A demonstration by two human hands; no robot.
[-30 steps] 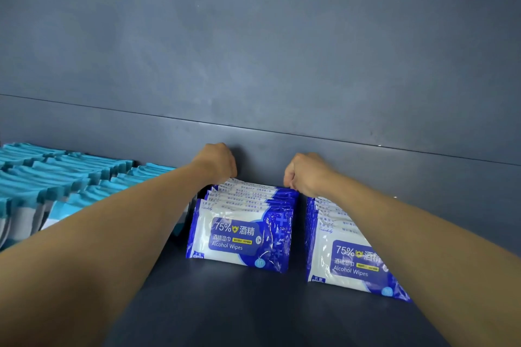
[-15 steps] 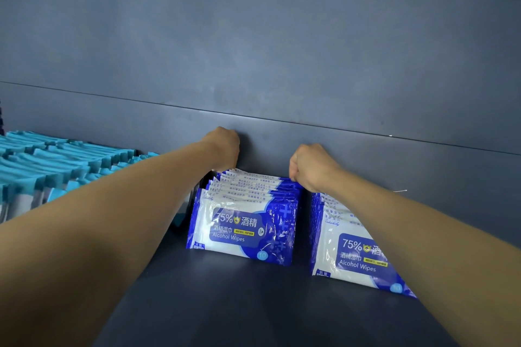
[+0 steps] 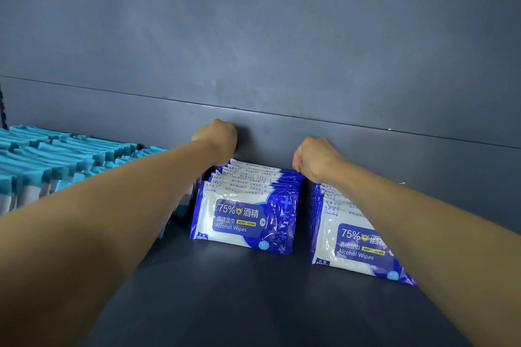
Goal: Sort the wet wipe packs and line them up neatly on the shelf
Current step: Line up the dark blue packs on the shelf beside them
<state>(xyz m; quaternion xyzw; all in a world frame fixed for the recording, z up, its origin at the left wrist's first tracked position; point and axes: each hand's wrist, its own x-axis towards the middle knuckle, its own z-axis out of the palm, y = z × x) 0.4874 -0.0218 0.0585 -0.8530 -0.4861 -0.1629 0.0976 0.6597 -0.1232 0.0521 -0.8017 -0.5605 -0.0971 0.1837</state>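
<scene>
A row of blue-and-white alcohol wipe packs stands upright on the dark shelf, leaning back toward the rear wall. A second row of the same packs stands to its right, partly hidden by my right forearm. My left hand is curled at the back left top corner of the middle row. At the back right top corner, my right hand is curled the same way. Both seem to pinch the rearmost pack, though their fingertips are hidden.
Several rows of teal-and-white wipe packs fill the shelf on the left, partly behind my left forearm. The grey back wall rises right behind the hands. Bare shelf surface lies in front of the blue rows.
Both hands have stayed at the back of the middle row. My left hand has risen slightly above the pack tops. The rows themselves have not visibly shifted.
</scene>
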